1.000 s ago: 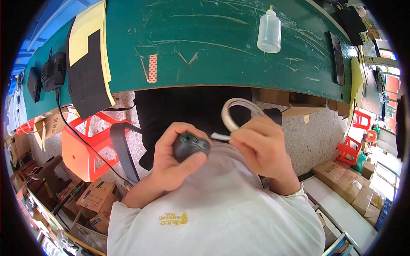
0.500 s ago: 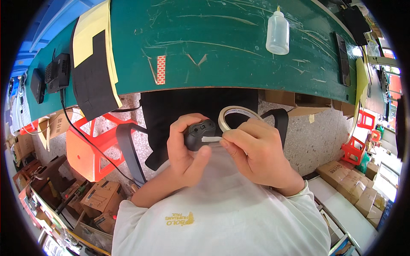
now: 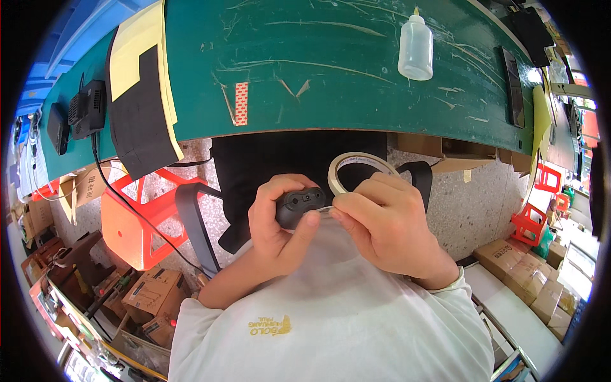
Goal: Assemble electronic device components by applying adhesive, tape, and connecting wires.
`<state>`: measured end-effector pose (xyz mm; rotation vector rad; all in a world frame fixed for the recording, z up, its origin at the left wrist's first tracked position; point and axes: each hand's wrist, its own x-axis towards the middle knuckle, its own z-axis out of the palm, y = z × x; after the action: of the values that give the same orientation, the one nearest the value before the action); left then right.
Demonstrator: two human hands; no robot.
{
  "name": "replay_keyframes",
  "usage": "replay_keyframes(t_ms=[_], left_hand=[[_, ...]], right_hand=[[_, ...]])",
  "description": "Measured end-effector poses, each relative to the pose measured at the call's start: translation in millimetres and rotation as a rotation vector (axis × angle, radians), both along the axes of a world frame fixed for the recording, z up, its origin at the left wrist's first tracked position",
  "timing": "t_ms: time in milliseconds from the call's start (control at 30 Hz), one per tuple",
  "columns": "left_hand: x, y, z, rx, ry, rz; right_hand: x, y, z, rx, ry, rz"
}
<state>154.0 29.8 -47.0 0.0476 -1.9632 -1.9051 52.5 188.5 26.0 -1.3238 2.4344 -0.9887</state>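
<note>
My left hand (image 3: 272,234) is closed round a small rounded black device (image 3: 298,205) whose upper face has a few round openings. A cream-coloured roll of tape (image 3: 335,173) hangs from my right hand (image 3: 385,226), whose fingers hold its lower side. Between my right thumb and forefinger and my left thumb runs the tape's loose end (image 3: 324,211), close against the device. My left thumb touches this end. Both hands are above my lap, just short of the table's front edge. Part of the roll is hidden behind my right fingers.
On the green table (image 3: 254,44) stand a translucent squeeze bottle (image 3: 415,51) and a black box with a cable (image 3: 88,109). Yellow and black sheets (image 3: 130,95) overhang its edge. A red patterned strip (image 3: 241,104) lies there. Below are a red stool (image 3: 127,229) and cardboard boxes (image 3: 153,290).
The tape's loose end, which showed flat and white before, is now seen nearly edge-on. My left thumb has moved up to it, and the hands have come slightly closer.
</note>
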Motion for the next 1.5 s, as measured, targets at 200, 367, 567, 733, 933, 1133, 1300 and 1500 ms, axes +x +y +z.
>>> replay_keyframes(t_ms=[200, 367, 567, 733, 933, 1133, 1300, 1500], left_hand=[[5.9, 2.8, 2.4, 0.053, 0.004, 0.021], [8.5, -4.0, 15.0, 0.519, -0.111, -0.055], [9.4, -6.7, 22.6, 0.626, -0.191, -0.061], [8.6, -10.1, 28.2, 0.881, -0.199, -0.209], [10.3, -7.1, 38.3, 1.177, -0.263, -0.332], [9.3, -2.5, 44.8, 1.309, -0.343, -0.478], [7.8, -0.5, 27.8, 1.458, -0.429, -0.599], [4.1, 16.5, 26.7, 1.128, -0.565, -0.263]], right_hand=[[1.9, -1.2, -3.6, -0.081, -0.054, 0.038], [12.9, 3.8, -2.1, -0.112, -0.074, 0.037], [-10.2, 15.8, 18.9, -0.033, 0.148, 0.313], [-7.7, 15.5, 24.3, -0.071, 0.369, 0.321], [-6.2, 15.8, 28.2, -0.089, 0.485, 0.333], [-3.7, 17.4, 29.1, -0.137, 0.436, 0.336], [1.7, 13.7, 24.5, -0.140, 0.465, 0.302], [6.7, 18.8, 14.8, -0.097, 0.458, 0.260]])
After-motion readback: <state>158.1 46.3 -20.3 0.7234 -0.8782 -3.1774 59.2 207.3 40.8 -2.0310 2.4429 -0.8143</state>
